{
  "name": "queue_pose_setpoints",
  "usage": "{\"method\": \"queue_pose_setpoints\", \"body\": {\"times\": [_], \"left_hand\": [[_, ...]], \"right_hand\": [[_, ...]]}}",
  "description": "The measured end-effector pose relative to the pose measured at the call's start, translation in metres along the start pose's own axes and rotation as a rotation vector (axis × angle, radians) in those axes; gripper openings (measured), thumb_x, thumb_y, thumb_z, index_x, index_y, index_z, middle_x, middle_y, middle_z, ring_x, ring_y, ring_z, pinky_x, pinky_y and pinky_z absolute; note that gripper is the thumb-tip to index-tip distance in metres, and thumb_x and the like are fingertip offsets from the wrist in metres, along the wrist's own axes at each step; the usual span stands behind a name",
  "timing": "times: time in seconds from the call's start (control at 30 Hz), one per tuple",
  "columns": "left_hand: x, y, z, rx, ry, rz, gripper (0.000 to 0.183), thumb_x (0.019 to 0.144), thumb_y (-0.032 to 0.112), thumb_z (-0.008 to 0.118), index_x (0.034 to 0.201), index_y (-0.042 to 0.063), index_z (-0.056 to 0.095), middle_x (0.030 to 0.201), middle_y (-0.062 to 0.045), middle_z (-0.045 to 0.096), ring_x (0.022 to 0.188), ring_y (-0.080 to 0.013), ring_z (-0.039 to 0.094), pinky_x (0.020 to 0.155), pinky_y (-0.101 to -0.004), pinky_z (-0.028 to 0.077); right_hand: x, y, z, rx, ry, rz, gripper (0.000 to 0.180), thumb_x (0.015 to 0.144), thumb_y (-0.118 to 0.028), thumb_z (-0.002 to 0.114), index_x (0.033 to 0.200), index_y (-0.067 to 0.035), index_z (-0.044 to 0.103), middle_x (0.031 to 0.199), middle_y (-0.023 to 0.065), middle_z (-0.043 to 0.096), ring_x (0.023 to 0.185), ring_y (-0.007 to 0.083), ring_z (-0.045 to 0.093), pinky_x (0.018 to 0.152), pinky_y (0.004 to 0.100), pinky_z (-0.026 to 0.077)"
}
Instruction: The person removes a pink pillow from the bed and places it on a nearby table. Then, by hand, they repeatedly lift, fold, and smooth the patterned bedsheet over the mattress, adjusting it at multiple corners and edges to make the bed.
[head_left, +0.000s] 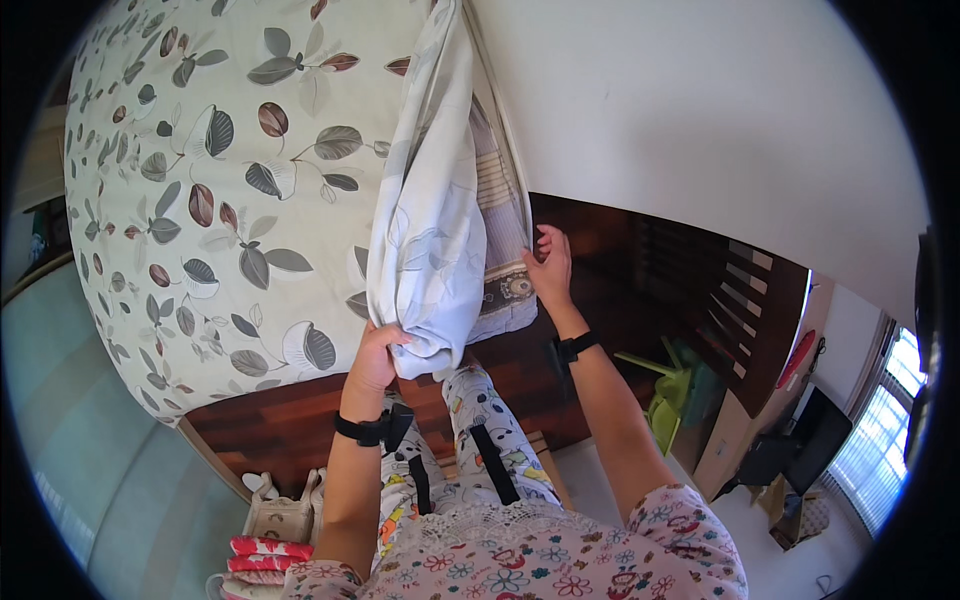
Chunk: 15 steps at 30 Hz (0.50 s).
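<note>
A cream sheet (315, 225) with grey and brown leaf prints covers the bed, and its edge is folded back, showing a pale underside (431, 247). My left hand (376, 352) grips the gathered lower corner of this fold. On the right, my right hand (550, 266) is at the side of the mattress (504, 225), with its fingers partly curled and apart. Between the fold and that hand shows striped fabric, with a patterned brown band and a pale quilted edge (506, 326) beneath. Whether the right fingertips touch the mattress edge is hard to tell.
A white wall (712, 112) rises along the right of the bed. Beyond my right arm are a green plastic chair (664, 397) and dark slatted furniture (757, 322). Folded red and white cloths (270, 553) lie by a small ornate cabinet (281, 517) at lower left. Dark wood flooring (285, 420) shows around my legs.
</note>
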<state>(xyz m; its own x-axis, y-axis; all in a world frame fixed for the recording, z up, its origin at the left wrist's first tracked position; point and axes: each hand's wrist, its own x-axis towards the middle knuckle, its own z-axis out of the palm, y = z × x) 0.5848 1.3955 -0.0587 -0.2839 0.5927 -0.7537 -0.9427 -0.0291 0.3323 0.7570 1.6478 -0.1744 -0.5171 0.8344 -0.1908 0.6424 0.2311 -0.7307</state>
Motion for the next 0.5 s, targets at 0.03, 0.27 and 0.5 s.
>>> {"method": "queue_pose_setpoints", "body": {"times": [0.03,0.27,0.5], "left_hand": [[0.0,0.002,-0.003,0.019,0.02,0.005,0.067,0.064,-0.004,0.054,0.13,-0.002,0.048,0.109,-0.011,0.063,0.097,-0.0235,0.063,0.086,-0.0357,0.052],[0.0,0.011,-0.009,0.058,0.07,0.044,0.07,0.063,-0.004,0.054,0.132,-0.002,0.046,0.109,-0.012,0.063,0.096,-0.0234,0.063,0.087,-0.0352,0.051],[0.002,-0.013,0.021,0.371,-0.005,-0.037,0.059,0.066,-0.002,0.061,0.125,-0.004,0.052,0.104,-0.012,0.066,0.09,-0.0225,0.066,0.084,-0.034,0.054]], "right_hand": [[0.005,-0.008,-0.003,0.004,-0.037,-0.063,0.042,0.074,-0.002,0.073,0.113,-0.004,0.056,0.094,0.0104,0.053,0.079,0.0227,0.054,0.072,0.0338,0.048],[0.047,-0.041,0.01,-0.044,-0.223,-0.278,0.037,0.079,-0.001,0.068,0.115,-0.007,0.06,0.097,0.0132,0.053,0.088,0.0331,0.057,0.075,0.0389,0.049],[0.069,-0.058,0.02,0.194,-0.446,0.287,0.025,0.094,-0.025,0.06,0.109,-0.006,0.067,0.112,0.0094,0.062,0.096,0.0198,0.061,0.074,0.0326,0.049]]}}
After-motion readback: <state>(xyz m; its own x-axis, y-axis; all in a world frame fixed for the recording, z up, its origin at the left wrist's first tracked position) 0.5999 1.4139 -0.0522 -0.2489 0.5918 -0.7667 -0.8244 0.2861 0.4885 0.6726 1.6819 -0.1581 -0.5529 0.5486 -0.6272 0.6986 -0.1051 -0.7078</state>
